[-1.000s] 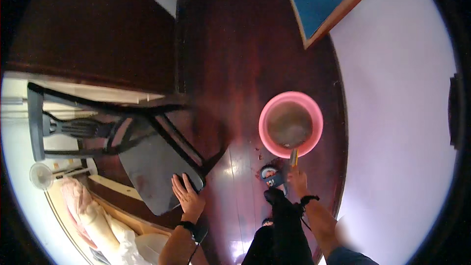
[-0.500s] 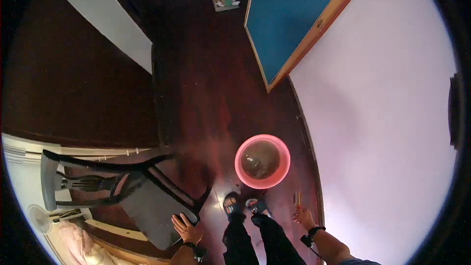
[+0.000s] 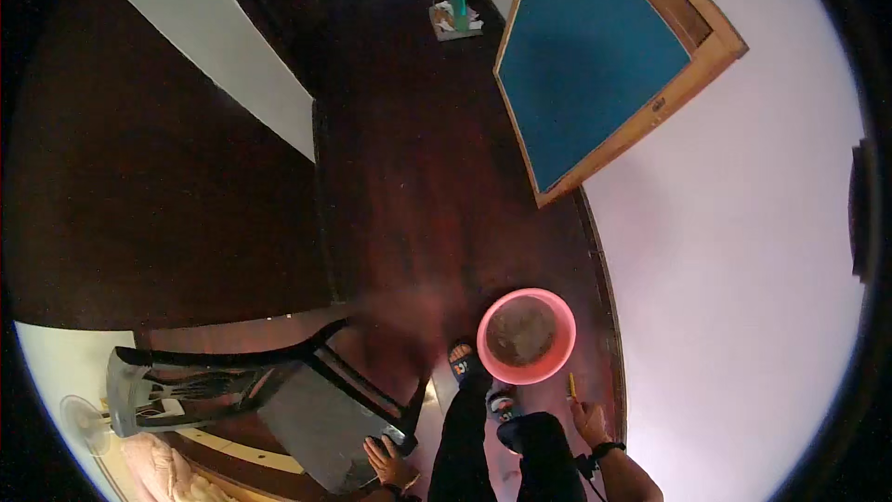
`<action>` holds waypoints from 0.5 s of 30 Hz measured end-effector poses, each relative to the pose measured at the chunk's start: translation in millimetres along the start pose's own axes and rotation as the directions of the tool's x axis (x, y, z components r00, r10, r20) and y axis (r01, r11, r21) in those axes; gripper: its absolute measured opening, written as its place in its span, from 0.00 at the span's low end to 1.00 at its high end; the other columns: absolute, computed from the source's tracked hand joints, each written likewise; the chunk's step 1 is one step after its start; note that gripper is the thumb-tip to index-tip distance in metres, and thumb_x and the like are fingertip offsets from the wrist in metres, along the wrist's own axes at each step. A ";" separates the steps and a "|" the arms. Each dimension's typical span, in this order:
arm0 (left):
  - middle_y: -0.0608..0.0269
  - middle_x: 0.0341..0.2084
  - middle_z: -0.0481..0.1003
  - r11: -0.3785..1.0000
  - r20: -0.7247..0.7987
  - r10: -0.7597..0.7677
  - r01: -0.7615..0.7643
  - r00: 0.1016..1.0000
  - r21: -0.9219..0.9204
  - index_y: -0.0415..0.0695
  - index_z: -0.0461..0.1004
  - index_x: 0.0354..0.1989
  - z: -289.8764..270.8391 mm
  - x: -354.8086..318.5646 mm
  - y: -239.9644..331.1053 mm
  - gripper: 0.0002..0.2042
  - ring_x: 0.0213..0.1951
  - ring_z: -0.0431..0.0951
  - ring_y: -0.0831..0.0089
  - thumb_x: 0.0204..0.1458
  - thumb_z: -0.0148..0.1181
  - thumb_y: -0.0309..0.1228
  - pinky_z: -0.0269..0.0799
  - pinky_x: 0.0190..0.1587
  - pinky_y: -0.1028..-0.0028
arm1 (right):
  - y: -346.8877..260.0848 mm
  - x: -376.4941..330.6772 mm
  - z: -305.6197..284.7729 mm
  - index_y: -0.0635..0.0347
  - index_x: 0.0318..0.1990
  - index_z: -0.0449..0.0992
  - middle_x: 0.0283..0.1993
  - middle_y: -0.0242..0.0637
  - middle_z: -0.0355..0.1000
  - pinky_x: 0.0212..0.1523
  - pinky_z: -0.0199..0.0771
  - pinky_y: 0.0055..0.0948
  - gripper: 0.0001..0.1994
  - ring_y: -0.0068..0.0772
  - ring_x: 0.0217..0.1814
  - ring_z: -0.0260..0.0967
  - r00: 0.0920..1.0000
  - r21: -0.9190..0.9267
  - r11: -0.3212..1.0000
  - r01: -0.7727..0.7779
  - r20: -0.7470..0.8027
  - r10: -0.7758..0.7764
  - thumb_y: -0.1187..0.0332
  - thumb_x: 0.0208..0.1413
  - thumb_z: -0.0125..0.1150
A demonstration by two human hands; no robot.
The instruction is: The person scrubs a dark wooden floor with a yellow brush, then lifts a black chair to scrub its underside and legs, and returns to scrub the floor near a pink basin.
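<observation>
My left hand (image 3: 390, 463) rests with fingers stretched out against the front corner of a black chair's grey seat (image 3: 321, 418). The chair (image 3: 279, 353) stands at the lower left, its slatted back toward the left. My right hand (image 3: 591, 425) is closed around a thin, yellow-handled tool (image 3: 572, 385), whose working end is too small to make out. Just ahead of that hand, a pink basin (image 3: 562, 353) sits on the floor with murky, brownish water (image 3: 521, 332) in it. Dark bands circle both my wrists.
A blue-panelled door with a wooden frame (image 3: 548, 195) juts from the white wall (image 3: 734, 270) on the right. Far ahead lies a dustpan with litter (image 3: 457, 34). A white fan (image 3: 85, 423) and pink bedding (image 3: 160, 467) are at the lower left. My sandalled feet stand near the basin.
One foot has stepped forward to the basin's left side. The chair, basin and door have shifted right and down in view. My left hand stays at the seat corner; my right still holds the tool.
</observation>
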State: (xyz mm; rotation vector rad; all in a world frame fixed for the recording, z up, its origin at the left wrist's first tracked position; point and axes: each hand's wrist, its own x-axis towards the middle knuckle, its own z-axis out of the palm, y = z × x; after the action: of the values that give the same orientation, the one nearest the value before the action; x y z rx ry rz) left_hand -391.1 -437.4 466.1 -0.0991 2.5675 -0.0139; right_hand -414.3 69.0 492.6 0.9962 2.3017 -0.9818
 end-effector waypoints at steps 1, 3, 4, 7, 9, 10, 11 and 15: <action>0.17 0.73 0.38 0.655 -0.363 0.118 0.202 0.924 0.728 0.35 0.45 0.76 29.3 6.3 -14.1 0.57 0.74 0.42 0.19 0.40 0.67 0.52 0.53 0.70 0.33 | -27.7 2.3 1.6 0.68 0.35 0.81 0.27 0.52 0.77 0.32 0.74 0.47 0.26 0.48 0.30 0.80 0.999 0.038 0.999 0.003 0.033 -0.004 0.48 0.64 0.58; 0.16 0.73 0.38 0.958 -0.187 0.034 0.021 0.982 0.287 0.34 0.44 0.76 40.4 -2.7 -29.0 0.57 0.73 0.42 0.18 0.40 0.67 0.51 0.53 0.69 0.31 | -86.0 8.8 -6.4 0.68 0.38 0.81 0.30 0.56 0.77 0.35 0.74 0.51 0.26 0.55 0.34 0.80 0.998 0.088 0.996 -0.011 0.058 0.006 0.46 0.64 0.58; 0.16 0.73 0.38 0.999 -0.080 0.039 -0.039 0.996 0.006 0.34 0.44 0.76 31.7 -5.0 -26.0 0.56 0.73 0.42 0.17 0.41 0.66 0.50 0.53 0.69 0.31 | -94.2 15.6 -4.7 0.67 0.39 0.82 0.32 0.57 0.78 0.36 0.74 0.51 0.26 0.57 0.37 0.80 0.999 0.065 0.998 0.005 0.036 -0.007 0.46 0.64 0.58; 0.15 0.72 0.37 0.996 -0.071 0.072 -0.076 0.995 -0.056 0.32 0.43 0.76 22.0 1.4 -27.5 0.55 0.73 0.39 0.17 0.43 0.66 0.49 0.50 0.71 0.30 | -84.5 54.2 15.5 0.61 0.45 0.82 0.39 0.57 0.80 0.43 0.74 0.57 0.24 0.63 0.43 0.78 0.996 -0.045 0.999 0.017 0.087 -0.013 0.47 0.68 0.54; 0.16 0.72 0.40 0.984 0.014 0.058 -0.055 0.998 -0.168 0.32 0.43 0.76 7.3 -8.2 -29.8 0.53 0.73 0.43 0.21 0.46 0.67 0.45 0.51 0.72 0.36 | -63.1 90.0 31.5 0.59 0.45 0.80 0.38 0.58 0.79 0.44 0.74 0.62 0.24 0.67 0.42 0.77 0.978 0.010 0.987 0.159 0.136 -0.159 0.44 0.69 0.53; 0.17 0.71 0.43 0.968 0.140 0.034 0.002 0.990 -0.251 0.32 0.44 0.76 -17.9 4.2 -19.3 0.51 0.72 0.47 0.24 0.48 0.67 0.42 0.52 0.73 0.42 | -49.6 107.1 31.2 0.58 0.44 0.79 0.36 0.58 0.79 0.42 0.74 0.63 0.24 0.68 0.40 0.77 0.969 -0.116 0.983 0.145 0.219 -0.117 0.44 0.69 0.52; 0.19 0.71 0.46 0.945 0.265 -0.005 0.092 0.964 -0.315 0.32 0.44 0.76 -35.6 14.5 -9.7 0.49 0.72 0.51 0.27 0.51 0.67 0.39 0.53 0.74 0.47 | -29.4 123.0 43.5 0.58 0.43 0.79 0.35 0.58 0.78 0.41 0.74 0.62 0.23 0.68 0.39 0.77 0.972 -0.141 0.969 0.202 0.152 -0.180 0.45 0.69 0.52; 0.25 0.67 0.58 0.923 -0.199 0.159 -0.217 0.967 -0.317 0.32 0.57 0.72 -115.1 120.0 78.8 0.37 0.69 0.59 0.29 0.52 0.65 0.26 0.58 0.71 0.48 | -8.2 183.0 36.2 0.58 0.45 0.79 0.34 0.56 0.78 0.39 0.75 0.58 0.20 0.66 0.39 0.76 0.973 -0.124 0.968 0.220 0.093 -0.210 0.48 0.68 0.56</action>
State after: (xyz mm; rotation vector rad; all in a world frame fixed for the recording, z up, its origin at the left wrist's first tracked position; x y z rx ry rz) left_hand -559.4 -368.9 495.6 0.0234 2.7142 0.5132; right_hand -533.7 118.8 357.9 0.6517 2.4092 -0.9176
